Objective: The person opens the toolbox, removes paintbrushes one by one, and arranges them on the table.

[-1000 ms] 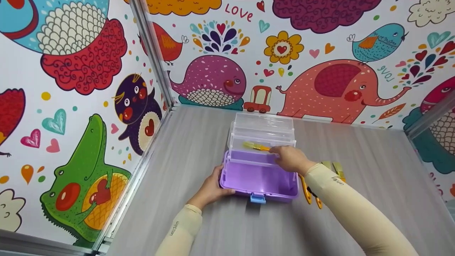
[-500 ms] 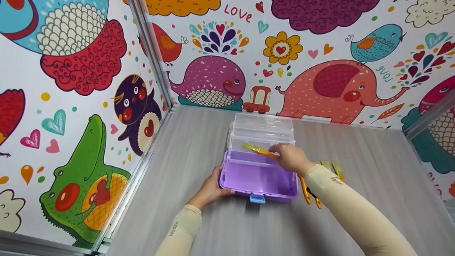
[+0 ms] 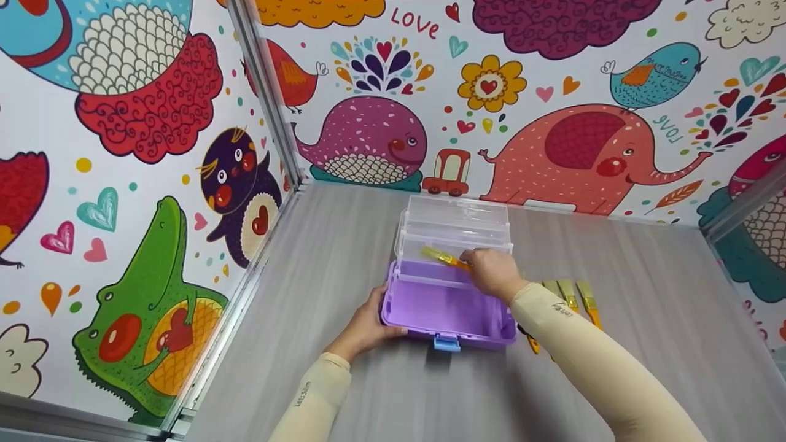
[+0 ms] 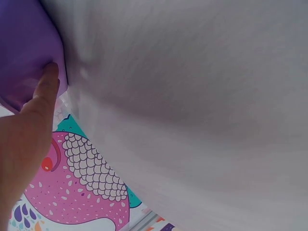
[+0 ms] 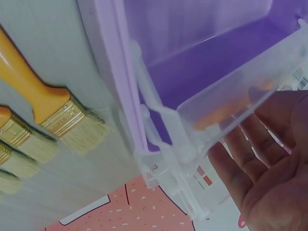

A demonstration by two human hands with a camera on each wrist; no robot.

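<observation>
A purple toolbox (image 3: 430, 307) with a blue latch (image 3: 447, 343) stands open on the table. Its translucent tiered trays (image 3: 454, 227) are folded out behind it. At the box's front left corner, my left hand (image 3: 368, 325) holds it, thumb along the front and fingers at the left side. In the left wrist view a finger (image 4: 45, 86) presses the purple wall. My right hand (image 3: 494, 270) pinches the orange handle of a paintbrush (image 3: 439, 255) over the nearest tray, bristles pointing left. Through the tray wall, the right wrist view shows the handle (image 5: 231, 110) blurred; the other fingers are loosely extended.
Several paintbrushes with yellow-orange handles (image 3: 589, 301) lie on the table right of the box, partly behind my right forearm. The right wrist view shows their bristles (image 5: 84, 130) beside the box. Printed cartoon walls (image 3: 362, 135) stand behind and to the left.
My right hand and forearm have shifted slightly left, uncovering more of the brushes on the table. The held paintbrush has tilted, its handle end lower than before. My left hand stays put.
</observation>
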